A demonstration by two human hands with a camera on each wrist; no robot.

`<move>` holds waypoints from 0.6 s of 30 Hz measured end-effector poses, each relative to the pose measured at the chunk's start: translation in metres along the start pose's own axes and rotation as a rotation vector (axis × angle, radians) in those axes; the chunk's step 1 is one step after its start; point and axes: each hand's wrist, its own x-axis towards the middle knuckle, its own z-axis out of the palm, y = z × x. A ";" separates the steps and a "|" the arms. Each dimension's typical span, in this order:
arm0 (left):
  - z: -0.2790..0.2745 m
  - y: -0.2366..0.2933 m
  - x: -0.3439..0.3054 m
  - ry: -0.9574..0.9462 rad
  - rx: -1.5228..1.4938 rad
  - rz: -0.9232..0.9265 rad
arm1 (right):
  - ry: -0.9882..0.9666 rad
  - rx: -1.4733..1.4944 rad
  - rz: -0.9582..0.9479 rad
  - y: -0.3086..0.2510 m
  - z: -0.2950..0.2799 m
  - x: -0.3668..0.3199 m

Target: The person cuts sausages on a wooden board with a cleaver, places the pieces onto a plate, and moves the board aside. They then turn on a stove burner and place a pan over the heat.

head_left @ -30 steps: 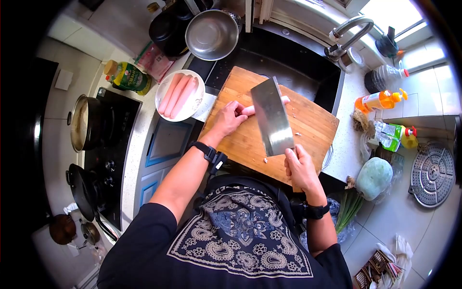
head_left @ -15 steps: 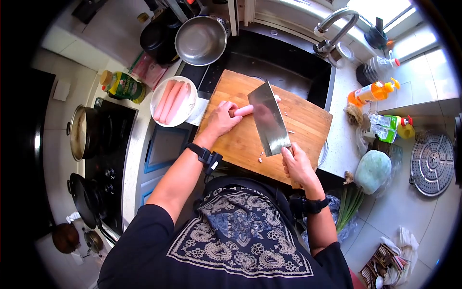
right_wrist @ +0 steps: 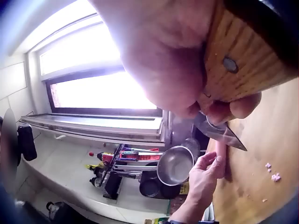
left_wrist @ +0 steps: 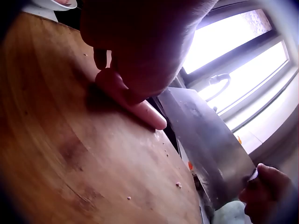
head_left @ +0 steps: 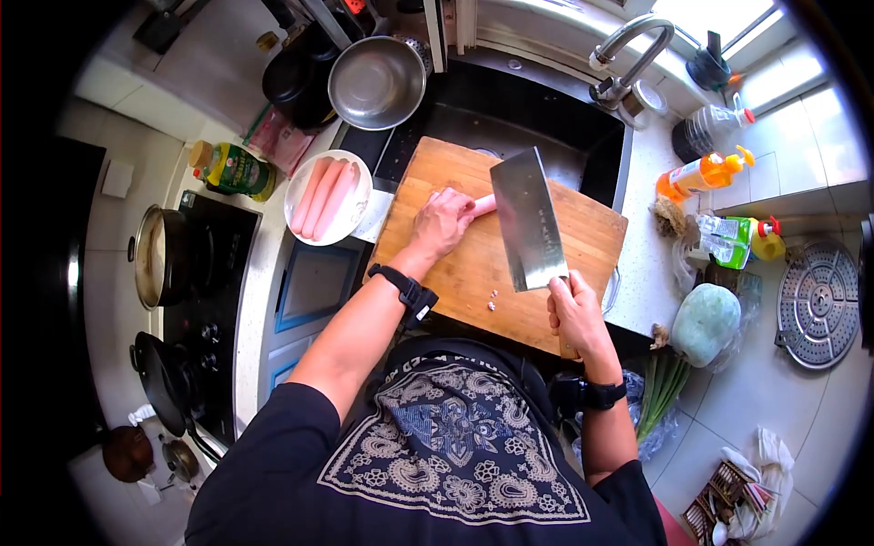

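Observation:
On the wooden cutting board (head_left: pixel 437 287) lies a pink sausage (head_left: pixel 483 205). My left hand (head_left: pixel 441 221) holds it from above, and its rounded end (left_wrist: pixel 159 122) sticks out past the fingers in the left wrist view. My right hand (head_left: pixel 578 314) grips the cleaver (head_left: pixel 530 218) by its wooden handle (right_wrist: pixel 254 58). The broad blade is tilted over the board, just right of the sausage's end. Small pale crumbs (head_left: pixel 492 306) dot the board near its front edge.
A white plate (head_left: pixel 361 202) with several peeled sausages (head_left: pixel 320 196) stands left of the board. Behind is the black sink (head_left: pixel 583 127) with a metal bowl (head_left: pixel 378 84) beside it. Bottles (head_left: pixel 706 176) and a winter melon (head_left: pixel 706 325) line the right; a pot (head_left: pixel 162 255) sits on the stove.
My left hand has moved to the right and now covers more of the sausage. The cleaver has shifted right, away from the sausage's end, where it overlapped it a second ago.

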 end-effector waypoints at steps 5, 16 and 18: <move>0.001 0.007 0.000 0.006 0.006 -0.004 | -0.051 -0.055 0.052 0.010 -0.005 0.005; 0.005 0.024 0.008 -0.006 0.061 0.039 | -0.050 -0.042 0.080 0.005 -0.004 0.001; 0.005 0.022 0.011 -0.029 0.086 0.040 | -0.032 -0.004 0.061 0.004 -0.008 0.001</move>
